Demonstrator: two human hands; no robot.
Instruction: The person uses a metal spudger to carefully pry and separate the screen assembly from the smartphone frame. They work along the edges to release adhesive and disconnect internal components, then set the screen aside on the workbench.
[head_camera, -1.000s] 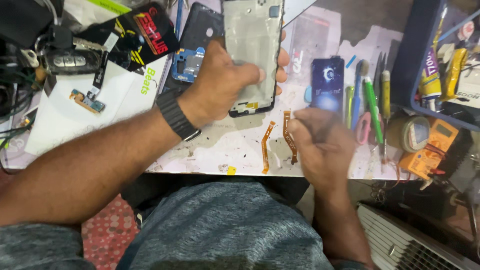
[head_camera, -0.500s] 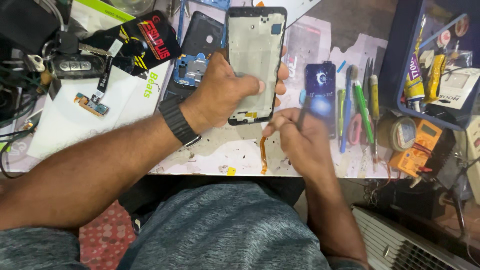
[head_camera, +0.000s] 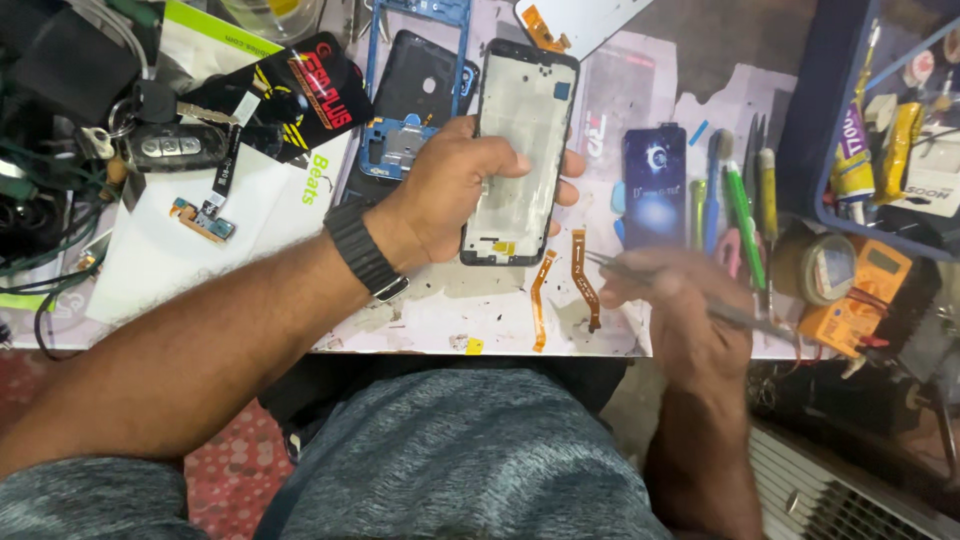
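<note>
The left hand (head_camera: 455, 190) is closed around a black phone frame (head_camera: 520, 150), thumb across its face and fingertips showing past its right edge, holding it upright over the middle of the desk (head_camera: 420, 315); a black watch (head_camera: 362, 247) sits on that wrist. At about 4 o'clock from the frame, the right hand (head_camera: 680, 310) is blurred but pinches a pair of thin metal tweezers (head_camera: 620, 265), whose tips point toward 9 o'clock. Just below the frame, between the two hands, two orange flex cables (head_camera: 580, 275) lie flat on the desk, side by side. At 3 o'clock from the frame lies a dark blue phone-sized slab (head_camera: 654, 185), and beyond it a row of green and yellow hand tools (head_camera: 745, 215). At 9 o'clock from the frame rests a blue phone mid-frame (head_camera: 400, 150) with a black back cover (head_camera: 425, 80) beside it. A car key (head_camera: 175, 147) lies far off at 9 o'clock, and an orange multimeter (head_camera: 855, 290) lies near the desk's right edge.
</note>
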